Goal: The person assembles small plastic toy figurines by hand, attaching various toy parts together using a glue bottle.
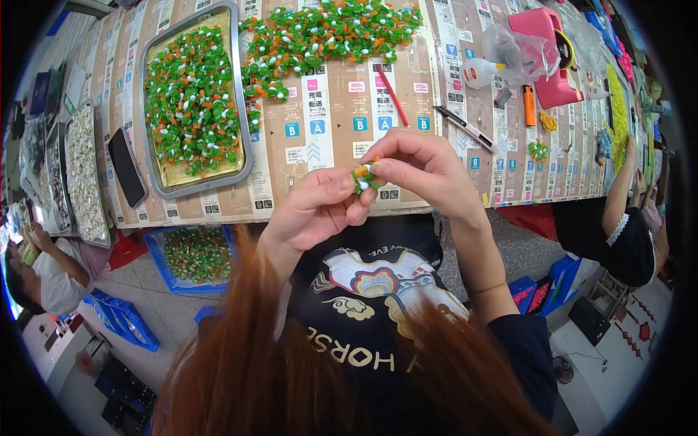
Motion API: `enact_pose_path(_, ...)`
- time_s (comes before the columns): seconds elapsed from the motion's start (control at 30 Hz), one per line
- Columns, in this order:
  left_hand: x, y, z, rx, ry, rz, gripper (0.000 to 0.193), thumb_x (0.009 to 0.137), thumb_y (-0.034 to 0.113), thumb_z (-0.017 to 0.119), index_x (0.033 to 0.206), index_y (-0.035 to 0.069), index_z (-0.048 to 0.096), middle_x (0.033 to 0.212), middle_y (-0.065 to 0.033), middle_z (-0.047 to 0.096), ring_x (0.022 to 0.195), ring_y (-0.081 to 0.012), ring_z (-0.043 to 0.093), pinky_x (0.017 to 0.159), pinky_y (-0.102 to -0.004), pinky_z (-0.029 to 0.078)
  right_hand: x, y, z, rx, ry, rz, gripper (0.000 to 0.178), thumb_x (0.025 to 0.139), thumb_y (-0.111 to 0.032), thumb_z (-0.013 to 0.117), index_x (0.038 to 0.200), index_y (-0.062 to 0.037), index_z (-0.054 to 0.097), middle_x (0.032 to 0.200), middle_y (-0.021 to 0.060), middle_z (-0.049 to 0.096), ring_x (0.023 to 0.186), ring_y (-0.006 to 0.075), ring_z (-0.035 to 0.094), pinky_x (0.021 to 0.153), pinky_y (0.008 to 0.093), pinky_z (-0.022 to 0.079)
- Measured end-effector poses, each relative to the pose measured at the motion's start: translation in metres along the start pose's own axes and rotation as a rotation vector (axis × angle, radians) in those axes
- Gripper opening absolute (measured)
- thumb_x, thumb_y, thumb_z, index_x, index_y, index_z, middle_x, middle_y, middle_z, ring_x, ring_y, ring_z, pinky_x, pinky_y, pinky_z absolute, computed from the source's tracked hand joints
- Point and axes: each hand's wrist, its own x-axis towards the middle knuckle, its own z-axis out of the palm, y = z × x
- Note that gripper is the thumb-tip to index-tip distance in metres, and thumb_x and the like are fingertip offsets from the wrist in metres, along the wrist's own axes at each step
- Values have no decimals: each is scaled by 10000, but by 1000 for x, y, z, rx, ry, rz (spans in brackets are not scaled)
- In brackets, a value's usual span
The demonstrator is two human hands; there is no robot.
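Note:
In front of my chest, just off the table edge, both hands are closed on a small green, orange and white plastic piece [363, 182]. My left hand [311, 209] pinches it from the left between thumb and fingers, palm turned up. From the right, the thumb and forefinger of my right hand [429, 174] press on its orange top. Similar pieces [193, 94] fill a grey-rimmed tray [243, 120] at the left. A loose pile of the same kind [342, 33] spreads over the far middle of the table.
Beyond my hands lie a red pen [392, 94] and a utility knife [465, 129]. To the right are a white glue bottle [480, 73], a pink tape dispenser [542, 33] and an orange lighter [529, 106]. A phone [127, 167] lies left of the tray. Other people sit at both sides.

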Motion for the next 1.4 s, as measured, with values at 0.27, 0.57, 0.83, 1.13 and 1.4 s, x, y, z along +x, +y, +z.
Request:
enact_pose_path(0.27,2,0,-3,16,12,6,289,803,217,493,973,-15,457,803,-59,488,589,-82,425,529,-212,349,0,3,-1,-142,23,-30,144,778,-118,526,820,18,552,706,43,543,630,77,499,572,208,403)
enact_pose_path(0.57,1,8,3,44,0,15,267,809,120,475,1028,-30,451,874,-70,521,716,-117,504,656,-226,414,1,1,3,-220,106,-140,122,761,-87,534,816,20,557,714,56,539,635,97,501,574,222,401)
enact_pose_path(0.83,1,2,12,787,358,601,283,707,20,603,970,15,497,893,-41,516,811,-106,498,717,-225,403,-5,2,15,-267,352,-194,101,740,-58,551,804,15,576,709,72,552,636,131,521,578,233,404)
enact_pose_path(1.13,1,8,12,1119,388,833,152,696,22,609,838,4,559,849,-57,553,829,-119,504,725,-234,389,-11,0,22,-313,400,-292,120,709,-9,568,826,12,582,723,87,573,651,159,544,588,236,419)
enact_pose_path(1.4,5,8,21,547,257,619,238,755,-10,504,991,-6,470,975,-103,498,883,-160,503,799,-273,397,-6,10,24,-357,450,-454,163,675,50,576,834,11,580,769,103,588,709,180,573,627,246,443)
